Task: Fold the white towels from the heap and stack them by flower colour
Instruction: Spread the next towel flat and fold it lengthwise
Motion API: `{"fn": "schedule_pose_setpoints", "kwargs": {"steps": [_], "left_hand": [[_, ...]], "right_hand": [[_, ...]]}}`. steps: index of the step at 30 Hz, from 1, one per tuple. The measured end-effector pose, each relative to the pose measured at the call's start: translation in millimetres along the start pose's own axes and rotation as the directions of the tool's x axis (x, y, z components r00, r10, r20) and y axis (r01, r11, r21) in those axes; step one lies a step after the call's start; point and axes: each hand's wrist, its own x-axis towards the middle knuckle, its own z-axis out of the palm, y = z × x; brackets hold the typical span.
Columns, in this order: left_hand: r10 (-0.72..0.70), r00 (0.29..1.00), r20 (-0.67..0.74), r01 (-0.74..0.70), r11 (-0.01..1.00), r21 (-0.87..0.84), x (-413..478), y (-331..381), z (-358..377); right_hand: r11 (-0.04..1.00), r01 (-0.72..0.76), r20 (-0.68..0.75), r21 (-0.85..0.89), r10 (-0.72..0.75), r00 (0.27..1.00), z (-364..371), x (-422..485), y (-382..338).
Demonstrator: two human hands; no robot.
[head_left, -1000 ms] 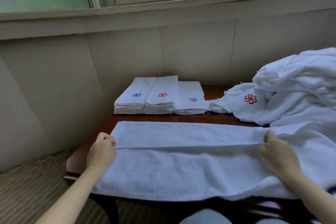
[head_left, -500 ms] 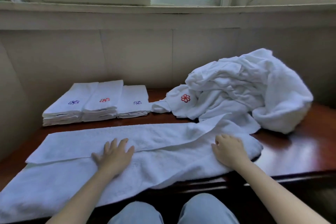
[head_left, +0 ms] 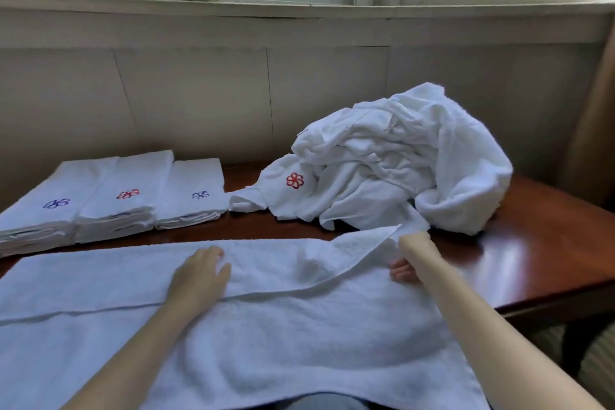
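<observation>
A large white towel (head_left: 266,336) lies spread across the near part of the dark wooden desk (head_left: 539,260), and its front edge hangs over the desk edge toward the person. Its far long side is folded over toward the middle, so a straight fold edge runs from left to right across the cloth. At the right end the far corner is lifted and turned up in a point.

The left hand (head_left: 203,273) lies flat on the folded strip with straight, relaxed fingers; it presses the cloth and grasps nothing. The right hand (head_left: 407,260) is at the raised corner. Its fingers are curled under the towel's edge and seem to pinch it, though the cloth partly hides them.

Behind, on the right, the heap (head_left: 399,160) of unfolded white towels rests on the desk, with a red flower showing on its left side. At the far left stand three stacks of folded towels side by side: one with a purple flower (head_left: 56,203), one with a red flower (head_left: 128,194) and one with a blue flower (head_left: 200,195).
</observation>
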Motion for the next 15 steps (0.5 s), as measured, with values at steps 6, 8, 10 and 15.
{"fn": "schedule_pose_setpoints", "kwargs": {"steps": [6, 8, 10, 15], "left_hand": [[0.054, 0.996, -0.072, -0.048, 0.995, 0.086, 8, -11, 16], [0.062, 0.996, -0.069, -0.054, 0.993, 0.105, 10, -11, 17], [0.063, 0.996, -0.069, -0.055, 0.993, 0.105, 10, -9, 17], [0.056, 0.996, -0.068, -0.049, 0.994, 0.1, 8, -8, 16]], "right_hand": [[0.987, 0.02, 0.065, -0.161, -0.009, 0.998, -12, 22, -8], [0.899, 0.094, 0.104, -0.428, -0.055, 0.993, -17, 25, -17], [0.837, 0.216, 0.2, -0.503, -0.131, 0.971, -17, 23, -24], [0.802, 0.331, 0.287, -0.497, -0.208, 0.935, -6, 17, -23]]}}
